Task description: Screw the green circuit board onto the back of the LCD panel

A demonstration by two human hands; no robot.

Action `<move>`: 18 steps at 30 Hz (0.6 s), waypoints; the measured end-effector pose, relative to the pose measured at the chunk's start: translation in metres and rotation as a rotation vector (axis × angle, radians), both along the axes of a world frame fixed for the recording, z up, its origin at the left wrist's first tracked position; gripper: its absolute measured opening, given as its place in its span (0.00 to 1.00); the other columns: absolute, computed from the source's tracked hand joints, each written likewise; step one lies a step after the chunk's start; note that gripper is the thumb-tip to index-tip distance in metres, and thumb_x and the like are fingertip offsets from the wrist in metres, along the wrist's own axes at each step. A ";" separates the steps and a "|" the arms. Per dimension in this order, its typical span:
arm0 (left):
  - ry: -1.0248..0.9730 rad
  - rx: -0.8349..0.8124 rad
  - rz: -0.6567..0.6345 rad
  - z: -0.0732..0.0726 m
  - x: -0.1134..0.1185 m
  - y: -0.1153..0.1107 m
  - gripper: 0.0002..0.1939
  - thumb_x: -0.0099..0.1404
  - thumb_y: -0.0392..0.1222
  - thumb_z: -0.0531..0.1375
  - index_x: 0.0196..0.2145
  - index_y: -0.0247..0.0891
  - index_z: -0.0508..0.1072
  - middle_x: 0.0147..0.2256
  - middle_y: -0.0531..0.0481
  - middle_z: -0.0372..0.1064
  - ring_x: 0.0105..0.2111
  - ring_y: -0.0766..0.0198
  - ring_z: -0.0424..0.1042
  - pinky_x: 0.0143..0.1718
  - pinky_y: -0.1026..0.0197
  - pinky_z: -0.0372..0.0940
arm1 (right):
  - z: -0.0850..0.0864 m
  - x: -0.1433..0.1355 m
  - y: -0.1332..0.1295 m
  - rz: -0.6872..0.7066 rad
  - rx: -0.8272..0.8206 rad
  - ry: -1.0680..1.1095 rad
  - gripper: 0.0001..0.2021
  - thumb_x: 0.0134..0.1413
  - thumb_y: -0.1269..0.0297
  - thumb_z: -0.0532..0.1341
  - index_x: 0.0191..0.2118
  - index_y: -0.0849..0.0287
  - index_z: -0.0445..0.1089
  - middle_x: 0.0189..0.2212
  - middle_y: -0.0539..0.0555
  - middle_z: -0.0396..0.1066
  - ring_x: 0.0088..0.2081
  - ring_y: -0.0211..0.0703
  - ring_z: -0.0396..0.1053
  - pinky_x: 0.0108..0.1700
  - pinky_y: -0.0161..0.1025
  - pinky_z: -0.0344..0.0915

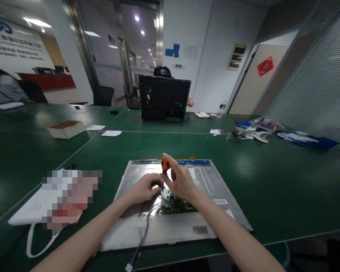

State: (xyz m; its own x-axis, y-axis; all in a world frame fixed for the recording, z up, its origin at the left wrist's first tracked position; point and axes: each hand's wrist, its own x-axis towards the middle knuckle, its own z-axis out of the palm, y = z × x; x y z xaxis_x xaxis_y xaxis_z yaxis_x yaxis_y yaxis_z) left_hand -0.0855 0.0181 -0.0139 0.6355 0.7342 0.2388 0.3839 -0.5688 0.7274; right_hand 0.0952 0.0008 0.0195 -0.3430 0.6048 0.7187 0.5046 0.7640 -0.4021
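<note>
A silver metal display panel (pixel 164 230) lies flat in front of me, with a green circuit board (pixel 172 204) on its middle. My right hand (pixel 180 179) holds an orange and black screwdriver (pixel 164 165) upright, its tip down at the board's upper left corner. Close beside the tip is my left hand (pixel 149 187), its fingers curled together; whatever they pinch is hidden. Grey cables (pixel 146 226) run from the board's left side over the panel's near edge to a white connector (pixel 129 267).
A white device (pixel 31 207) with a white cable lies at the left, partly blurred. Farther back are an open box (pixel 66 129), papers (pixel 111 133), a black monitor back (pixel 164 99) with a person behind it, a bottle (pixel 221 108) and bagged items (pixel 268 124).
</note>
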 end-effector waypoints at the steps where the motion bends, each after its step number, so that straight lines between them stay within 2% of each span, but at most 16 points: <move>1: -0.003 -0.005 -0.001 0.000 0.000 0.000 0.09 0.54 0.29 0.56 0.34 0.36 0.72 0.34 0.50 0.71 0.35 0.62 0.69 0.40 0.59 0.64 | -0.001 0.000 0.001 -0.004 0.011 0.006 0.34 0.53 0.70 0.59 0.64 0.52 0.46 0.30 0.49 0.69 0.21 0.34 0.60 0.22 0.32 0.56; 5: 0.000 -0.012 0.010 0.000 0.001 -0.001 0.09 0.55 0.30 0.56 0.34 0.36 0.72 0.35 0.49 0.71 0.36 0.61 0.69 0.42 0.58 0.64 | -0.001 0.002 0.003 0.013 0.054 -0.003 0.34 0.53 0.69 0.60 0.63 0.51 0.46 0.34 0.51 0.70 0.23 0.34 0.62 0.24 0.33 0.60; 12: 0.026 -0.005 0.008 0.000 0.000 0.000 0.09 0.53 0.29 0.56 0.32 0.36 0.72 0.33 0.50 0.71 0.35 0.62 0.68 0.41 0.59 0.64 | 0.004 0.002 -0.004 0.036 0.034 -0.009 0.30 0.57 0.72 0.52 0.64 0.53 0.44 0.34 0.52 0.70 0.22 0.35 0.62 0.25 0.34 0.62; 18: 0.006 -0.018 0.015 0.005 0.001 -0.003 0.09 0.55 0.30 0.56 0.34 0.37 0.72 0.34 0.50 0.71 0.35 0.62 0.69 0.40 0.60 0.64 | -0.001 0.001 0.001 -0.023 0.083 0.057 0.33 0.53 0.70 0.60 0.62 0.52 0.47 0.33 0.50 0.69 0.25 0.36 0.64 0.25 0.33 0.60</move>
